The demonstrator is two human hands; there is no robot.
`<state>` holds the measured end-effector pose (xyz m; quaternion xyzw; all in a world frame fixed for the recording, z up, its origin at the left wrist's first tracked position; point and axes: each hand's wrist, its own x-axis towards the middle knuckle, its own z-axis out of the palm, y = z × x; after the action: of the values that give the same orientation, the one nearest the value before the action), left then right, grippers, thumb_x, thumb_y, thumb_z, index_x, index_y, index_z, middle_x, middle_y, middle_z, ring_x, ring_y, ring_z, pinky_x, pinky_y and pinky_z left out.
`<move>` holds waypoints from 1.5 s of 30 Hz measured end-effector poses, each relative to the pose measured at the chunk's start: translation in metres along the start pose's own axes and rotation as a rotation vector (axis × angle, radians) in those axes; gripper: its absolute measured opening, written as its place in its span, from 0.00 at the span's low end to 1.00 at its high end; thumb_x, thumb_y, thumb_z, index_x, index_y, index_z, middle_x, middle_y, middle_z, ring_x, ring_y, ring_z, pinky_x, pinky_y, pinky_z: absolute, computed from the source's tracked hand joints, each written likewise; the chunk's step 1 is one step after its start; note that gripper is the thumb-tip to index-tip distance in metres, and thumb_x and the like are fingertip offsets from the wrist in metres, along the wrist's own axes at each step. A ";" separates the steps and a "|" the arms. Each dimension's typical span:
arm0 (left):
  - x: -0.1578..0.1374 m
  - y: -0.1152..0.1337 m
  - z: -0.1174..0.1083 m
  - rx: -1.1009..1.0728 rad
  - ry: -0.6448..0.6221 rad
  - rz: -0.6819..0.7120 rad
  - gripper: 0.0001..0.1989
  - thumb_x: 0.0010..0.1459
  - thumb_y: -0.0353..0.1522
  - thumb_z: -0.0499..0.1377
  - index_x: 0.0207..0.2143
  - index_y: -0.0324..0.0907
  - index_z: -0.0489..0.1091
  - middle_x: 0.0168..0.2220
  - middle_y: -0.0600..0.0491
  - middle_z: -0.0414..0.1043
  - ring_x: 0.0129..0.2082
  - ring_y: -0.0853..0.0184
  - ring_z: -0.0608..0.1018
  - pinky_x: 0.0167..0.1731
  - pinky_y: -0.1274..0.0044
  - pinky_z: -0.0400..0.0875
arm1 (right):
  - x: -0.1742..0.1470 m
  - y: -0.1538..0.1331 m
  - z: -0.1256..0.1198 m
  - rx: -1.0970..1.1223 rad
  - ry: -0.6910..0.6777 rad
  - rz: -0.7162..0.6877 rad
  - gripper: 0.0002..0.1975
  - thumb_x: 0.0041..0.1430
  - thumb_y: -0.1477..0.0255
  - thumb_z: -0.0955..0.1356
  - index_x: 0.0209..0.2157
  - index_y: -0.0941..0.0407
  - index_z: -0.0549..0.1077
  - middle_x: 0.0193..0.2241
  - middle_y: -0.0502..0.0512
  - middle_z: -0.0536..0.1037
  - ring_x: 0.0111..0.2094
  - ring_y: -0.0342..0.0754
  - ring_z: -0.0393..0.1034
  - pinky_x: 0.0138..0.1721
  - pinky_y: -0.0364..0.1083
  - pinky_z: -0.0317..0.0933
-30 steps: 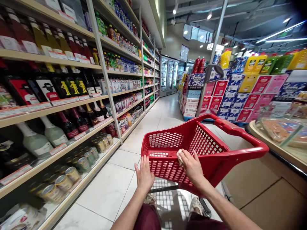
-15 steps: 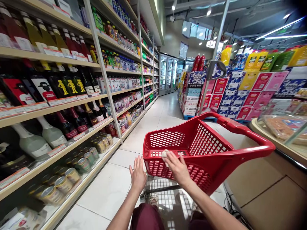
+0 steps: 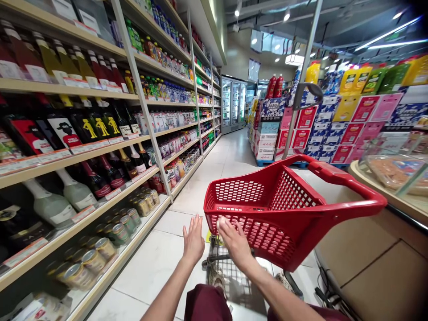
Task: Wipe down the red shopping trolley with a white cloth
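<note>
left hand (image 3: 194, 241): loosely spread | right hand (image 3: 236, 245): pinching white wad (image 3: 218, 224) | red cart (image 3: 304, 220): just beyond right hand

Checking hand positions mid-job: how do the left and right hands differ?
The left hand is just off the red cart; the right hand is at its near side. The right hand holds a whitish wad; the left hand shows nothing held. Both are bare, backs showing.
</note>
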<state>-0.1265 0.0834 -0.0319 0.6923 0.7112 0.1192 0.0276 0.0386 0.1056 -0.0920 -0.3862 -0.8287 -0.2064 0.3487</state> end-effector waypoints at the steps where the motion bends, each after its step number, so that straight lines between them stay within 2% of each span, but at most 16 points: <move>1: 0.011 0.004 -0.005 -0.002 -0.009 0.037 0.38 0.42 0.17 0.43 0.59 0.38 0.42 0.62 0.50 0.36 0.61 0.67 0.40 0.57 0.60 0.37 | 0.013 0.006 -0.006 -0.012 0.034 0.018 0.19 0.58 0.79 0.57 0.50 0.55 0.64 0.53 0.54 0.64 0.57 0.48 0.49 0.57 0.55 0.37; 4: 0.041 0.018 -0.016 0.008 -0.124 0.154 0.39 0.41 0.18 0.43 0.59 0.38 0.41 0.62 0.50 0.37 0.61 0.67 0.42 0.56 0.58 0.36 | 0.046 0.023 -0.012 -0.060 0.108 0.044 0.19 0.58 0.78 0.57 0.50 0.57 0.63 0.54 0.55 0.63 0.58 0.49 0.46 0.57 0.55 0.38; 6: 0.056 0.023 -0.018 0.025 -0.191 0.189 0.39 0.40 0.18 0.44 0.59 0.40 0.43 0.62 0.50 0.41 0.60 0.66 0.47 0.55 0.56 0.36 | 0.052 0.030 -0.004 -0.093 0.111 0.023 0.18 0.58 0.77 0.58 0.50 0.57 0.64 0.53 0.55 0.63 0.58 0.49 0.47 0.57 0.54 0.39; 9: 0.070 0.023 -0.016 0.047 -0.192 0.194 0.39 0.40 0.18 0.44 0.58 0.42 0.46 0.61 0.51 0.44 0.59 0.65 0.52 0.55 0.55 0.36 | 0.043 0.038 0.015 -0.136 0.104 -0.004 0.16 0.58 0.76 0.58 0.47 0.56 0.67 0.53 0.53 0.64 0.56 0.50 0.51 0.57 0.54 0.39; 12: 0.087 0.021 -0.014 0.051 -0.183 0.204 0.39 0.40 0.18 0.44 0.58 0.43 0.45 0.60 0.53 0.47 0.59 0.65 0.51 0.56 0.56 0.36 | 0.034 0.044 0.028 -0.154 0.103 -0.017 0.15 0.58 0.76 0.59 0.45 0.56 0.68 0.51 0.53 0.67 0.55 0.49 0.55 0.57 0.53 0.39; 16: 0.110 0.027 -0.011 0.031 -0.204 0.225 0.35 0.44 0.20 0.43 0.58 0.40 0.46 0.60 0.50 0.48 0.60 0.67 0.50 0.56 0.59 0.39 | 0.042 0.055 0.029 -0.160 0.078 -0.038 0.16 0.58 0.76 0.58 0.47 0.55 0.67 0.52 0.52 0.65 0.56 0.49 0.52 0.57 0.53 0.41; 19: 0.115 0.030 -0.008 0.023 -0.207 0.233 0.33 0.45 0.20 0.43 0.56 0.40 0.49 0.59 0.49 0.50 0.59 0.67 0.53 0.56 0.58 0.38 | 0.042 0.060 0.035 -0.163 0.068 -0.056 0.16 0.58 0.75 0.59 0.48 0.55 0.66 0.53 0.52 0.64 0.56 0.50 0.51 0.56 0.53 0.42; 23: 0.097 0.030 -0.009 0.027 -0.185 0.233 0.32 0.46 0.19 0.42 0.55 0.43 0.52 0.58 0.51 0.54 0.58 0.69 0.55 0.56 0.59 0.35 | 0.001 0.052 0.046 -0.123 -0.067 -0.093 0.14 0.57 0.75 0.60 0.44 0.57 0.69 0.49 0.55 0.69 0.52 0.48 0.57 0.55 0.51 0.47; 25: 0.082 0.030 -0.010 0.031 -0.168 0.214 0.32 0.46 0.19 0.41 0.55 0.43 0.51 0.58 0.50 0.53 0.58 0.69 0.54 0.56 0.58 0.35 | -0.020 0.045 0.042 -0.094 -0.096 -0.111 0.13 0.57 0.76 0.60 0.41 0.56 0.71 0.45 0.54 0.72 0.49 0.45 0.61 0.53 0.48 0.49; 27: 0.067 0.030 -0.012 0.034 -0.154 0.195 0.31 0.47 0.19 0.41 0.56 0.42 0.51 0.58 0.49 0.52 0.58 0.68 0.54 0.56 0.58 0.35 | -0.026 0.039 0.029 -0.069 -0.039 -0.082 0.14 0.58 0.77 0.59 0.42 0.55 0.71 0.44 0.52 0.72 0.49 0.45 0.61 0.53 0.48 0.50; 31: 0.041 0.032 -0.017 0.031 -0.142 0.175 0.31 0.47 0.19 0.41 0.56 0.42 0.51 0.58 0.49 0.53 0.58 0.68 0.55 0.55 0.56 0.40 | -0.016 0.031 0.001 -0.041 0.102 0.053 0.17 0.58 0.77 0.58 0.48 0.54 0.67 0.49 0.54 0.68 0.55 0.48 0.54 0.54 0.53 0.46; 35: 0.013 0.039 -0.023 0.048 -0.117 0.151 0.31 0.47 0.19 0.42 0.56 0.41 0.51 0.58 0.49 0.53 0.58 0.66 0.55 0.54 0.56 0.41 | -0.048 0.020 -0.003 -0.069 0.028 0.004 0.14 0.57 0.78 0.59 0.41 0.53 0.71 0.43 0.52 0.73 0.50 0.45 0.61 0.55 0.50 0.45; 38: -0.010 0.048 -0.026 0.071 -0.073 0.148 0.29 0.49 0.19 0.41 0.55 0.43 0.53 0.57 0.49 0.56 0.57 0.66 0.57 0.55 0.56 0.41 | -0.075 0.017 -0.013 -0.059 0.057 0.006 0.15 0.57 0.79 0.58 0.40 0.53 0.71 0.43 0.51 0.74 0.49 0.44 0.61 0.55 0.49 0.45; 42: -0.036 0.056 -0.024 0.104 0.009 0.130 0.25 0.53 0.23 0.41 0.54 0.41 0.55 0.55 0.47 0.58 0.55 0.63 0.59 0.54 0.55 0.42 | -0.070 0.022 -0.038 -0.081 0.128 0.049 0.17 0.57 0.77 0.58 0.47 0.54 0.67 0.50 0.53 0.68 0.56 0.48 0.53 0.56 0.53 0.41; 45: -0.048 0.056 -0.019 0.118 0.029 0.107 0.24 0.54 0.23 0.40 0.54 0.42 0.55 0.56 0.47 0.57 0.56 0.61 0.58 0.54 0.54 0.42 | -0.075 0.022 -0.044 -0.125 0.164 0.019 0.16 0.57 0.78 0.59 0.44 0.54 0.69 0.46 0.52 0.72 0.53 0.46 0.57 0.57 0.51 0.38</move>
<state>-0.0738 0.0337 -0.0078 0.7278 0.6794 0.0884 -0.0300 0.1080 0.0551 -0.1164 -0.3967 -0.7792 -0.2852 0.3926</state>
